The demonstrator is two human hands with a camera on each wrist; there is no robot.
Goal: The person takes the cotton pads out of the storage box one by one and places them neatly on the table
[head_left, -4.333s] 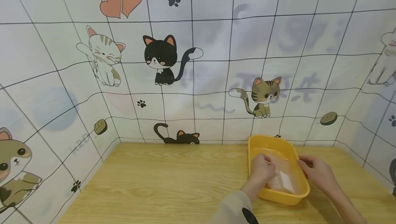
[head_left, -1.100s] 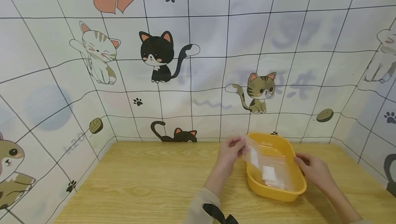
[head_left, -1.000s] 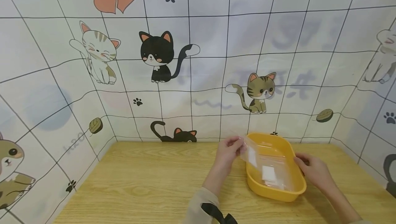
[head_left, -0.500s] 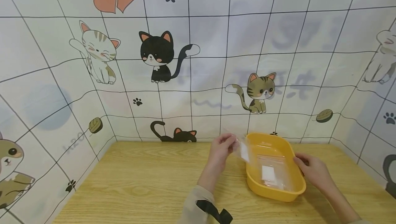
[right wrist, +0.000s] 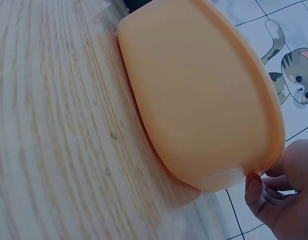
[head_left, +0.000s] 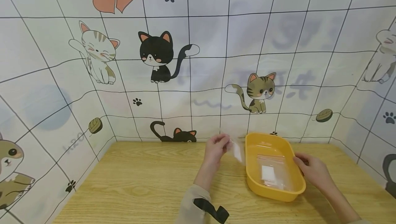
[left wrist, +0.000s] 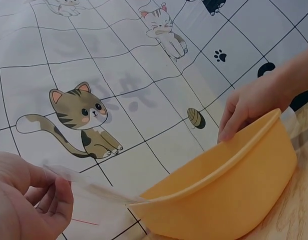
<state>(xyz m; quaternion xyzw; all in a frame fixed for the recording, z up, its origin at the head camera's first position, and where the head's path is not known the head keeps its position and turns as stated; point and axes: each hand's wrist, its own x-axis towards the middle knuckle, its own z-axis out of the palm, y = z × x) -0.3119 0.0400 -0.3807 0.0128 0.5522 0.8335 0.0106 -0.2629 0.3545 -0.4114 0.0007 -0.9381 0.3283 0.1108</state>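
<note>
Yellow tub [head_left: 272, 193] on seemingly wooden table [head_left: 148, 179].

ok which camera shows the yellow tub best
The head view: it looks down on the yellow tub, showing nearly all of it and the plastic inside. The left wrist view has it from the side, with some inside showing; the right wrist view, mostly its outside, cut off at top.
</note>
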